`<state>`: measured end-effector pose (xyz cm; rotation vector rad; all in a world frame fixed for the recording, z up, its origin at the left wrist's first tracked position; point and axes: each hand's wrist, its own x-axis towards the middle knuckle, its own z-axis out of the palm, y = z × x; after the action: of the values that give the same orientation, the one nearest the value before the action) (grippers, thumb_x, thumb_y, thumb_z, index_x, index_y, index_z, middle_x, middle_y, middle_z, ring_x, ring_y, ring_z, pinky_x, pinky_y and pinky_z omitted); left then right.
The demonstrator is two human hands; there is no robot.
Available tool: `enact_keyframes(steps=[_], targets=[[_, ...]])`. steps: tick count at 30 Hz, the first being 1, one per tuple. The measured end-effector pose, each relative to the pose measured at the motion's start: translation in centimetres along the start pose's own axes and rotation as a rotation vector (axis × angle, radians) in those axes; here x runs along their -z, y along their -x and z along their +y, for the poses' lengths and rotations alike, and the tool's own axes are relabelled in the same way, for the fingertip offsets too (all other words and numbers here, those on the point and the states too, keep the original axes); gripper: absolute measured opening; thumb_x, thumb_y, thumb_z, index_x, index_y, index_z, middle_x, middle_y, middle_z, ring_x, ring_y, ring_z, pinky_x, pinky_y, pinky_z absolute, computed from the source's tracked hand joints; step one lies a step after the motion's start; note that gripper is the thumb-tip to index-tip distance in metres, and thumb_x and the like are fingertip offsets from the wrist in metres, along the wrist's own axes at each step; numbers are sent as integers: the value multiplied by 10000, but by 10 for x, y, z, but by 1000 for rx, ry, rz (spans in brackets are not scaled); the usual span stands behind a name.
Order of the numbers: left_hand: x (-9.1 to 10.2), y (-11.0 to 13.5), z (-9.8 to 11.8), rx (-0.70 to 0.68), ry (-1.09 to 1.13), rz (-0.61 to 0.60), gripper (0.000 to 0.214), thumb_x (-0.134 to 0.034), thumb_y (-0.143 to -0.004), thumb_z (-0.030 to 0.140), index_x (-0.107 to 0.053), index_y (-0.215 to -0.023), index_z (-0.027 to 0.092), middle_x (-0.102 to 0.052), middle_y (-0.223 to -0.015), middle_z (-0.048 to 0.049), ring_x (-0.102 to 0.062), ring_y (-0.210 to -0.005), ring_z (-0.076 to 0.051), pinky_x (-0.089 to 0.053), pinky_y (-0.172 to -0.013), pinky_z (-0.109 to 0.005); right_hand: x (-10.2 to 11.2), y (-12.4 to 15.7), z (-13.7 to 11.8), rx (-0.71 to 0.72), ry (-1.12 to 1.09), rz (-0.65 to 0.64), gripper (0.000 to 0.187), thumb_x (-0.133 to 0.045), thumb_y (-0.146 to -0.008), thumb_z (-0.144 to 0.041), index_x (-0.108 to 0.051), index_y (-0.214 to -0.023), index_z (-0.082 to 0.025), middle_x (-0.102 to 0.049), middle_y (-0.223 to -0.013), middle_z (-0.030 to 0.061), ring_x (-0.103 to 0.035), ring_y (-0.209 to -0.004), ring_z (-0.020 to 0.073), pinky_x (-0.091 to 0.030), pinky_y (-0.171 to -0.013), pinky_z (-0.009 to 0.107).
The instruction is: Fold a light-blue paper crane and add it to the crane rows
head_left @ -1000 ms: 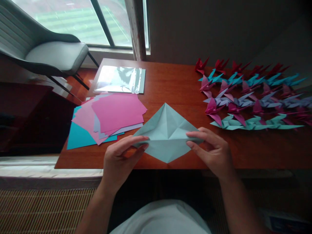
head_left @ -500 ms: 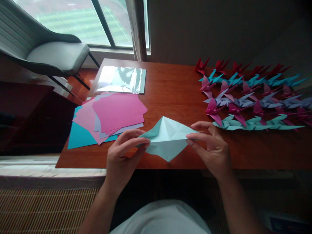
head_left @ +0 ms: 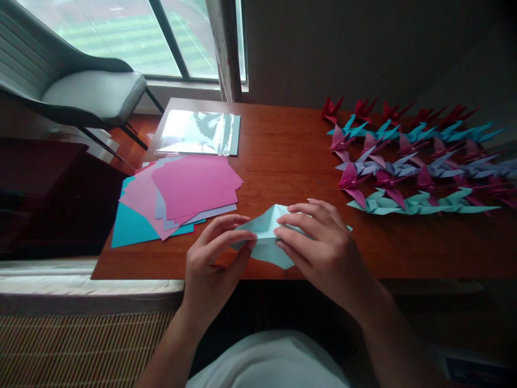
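Observation:
A pale mint sheet of origami paper point(head_left: 269, 249), creased and partly folded, is held over the near edge of the table. My left hand point(head_left: 216, 256) pinches its left corner between thumb and fingers. Over its right half lies my right hand point(head_left: 323, 237), the fingertips closed on the paper around the middle crease. That hand hides most of the right side, and only a small mint tip shows beyond it.
Left on the wooden table point(head_left: 278, 156) lies a fanned pile of coloured paper point(head_left: 197, 186), with a clear-wrapped pack point(head_left: 197, 132) behind. Rows of folded paper cranes point(head_left: 420, 170) stand on the right. A grey chair point(head_left: 92, 91) is beside the window.
My right hand has moved left from the paper's right corner to its middle, now covering the right half. My left hand keeps its pinch, shifted slightly right.

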<state>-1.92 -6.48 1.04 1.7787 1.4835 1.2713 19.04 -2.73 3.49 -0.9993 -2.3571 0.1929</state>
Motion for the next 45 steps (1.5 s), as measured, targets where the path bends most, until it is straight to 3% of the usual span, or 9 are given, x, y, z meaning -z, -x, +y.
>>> enact_keyframes(steps=[3, 6, 10, 13, 18, 29, 36, 45], targets=[[-1, 3, 0, 66, 79, -7, 189, -712, -876, 118, -742, -1008, 250, -704, -1118, -39, -675, -1029, -171, -561, -889, -280, -2, -2, 2, 3, -48, -1, 83, -640, -941, -150, -717, -936, -180, -766, -995, 34, -655, -1056, 240, -477, -1022, 472], [-1, 6, -1, 215, 231, 57, 268, -723, -884, 175, -694, -1139, 253, -705, -1121, -40, -685, -992, -159, -574, -865, -258, 0, -1, 4, -15, -56, -6, 95, -634, -943, -154, -722, -949, -188, -764, -997, 42, -650, -1044, 240, -496, -985, 453], [-3, 7, -2, 413, 362, 148, 147, -759, -861, 255, -680, -976, 210, -702, -938, -9, -683, -843, -125, -572, -765, -197, 1, 1, 5, -29, -32, -16, 125, -638, -937, -163, -729, -988, -231, -764, -1036, 42, -643, -1087, 248, -496, -996, 459], [-5, 5, -3, 480, 410, 196, 141, -759, -859, 285, -664, -918, 199, -683, -847, 1, -664, -790, -124, -560, -696, -186, 1, 1, 3, -35, -8, -17, 160, -628, -930, -130, -735, -963, -245, -765, -1057, 39, -642, -1105, 249, -482, -1027, 472], [-8, 5, -3, 484, 429, 239, 157, -775, -841, 275, -674, -938, 204, -678, -843, 3, -659, -763, -118, -555, -672, -182, -1, 1, 1, -45, -30, -23, 113, -643, -935, -190, -731, -999, -222, -753, -1097, 56, -638, -1107, 254, -493, -1017, 458], [-6, 8, -10, 530, 499, 249, 167, -761, -856, 307, -705, -979, 210, -705, -906, -17, -662, -756, -128, -575, -658, -204, -9, 10, 4, -85, 0, -29, 260, -688, -915, -301, -680, -1154, -200, -640, -1361, 135, -535, -1294, 322, -469, -1076, 542], [-6, 8, -11, 543, 524, 249, 179, -732, -876, 330, -707, -1016, 222, -720, -893, -25, -687, -722, -147, -609, -647, -245, -10, 15, 10, -139, -83, 30, 393, -733, -875, -309, -633, -1244, -219, -382, -1595, 174, -362, -1480, 358, -426, -1139, 591], [-7, 11, -12, 471, 492, 241, 121, -713, -900, 276, -751, -1002, 223, -770, -916, -24, -725, -754, -146, -628, -697, -241, -3, 17, 11, -168, -140, -5, 307, -735, -864, -227, -681, -1166, -234, -373, -1611, 145, -451, -1429, 339, -490, -1105, 531]])
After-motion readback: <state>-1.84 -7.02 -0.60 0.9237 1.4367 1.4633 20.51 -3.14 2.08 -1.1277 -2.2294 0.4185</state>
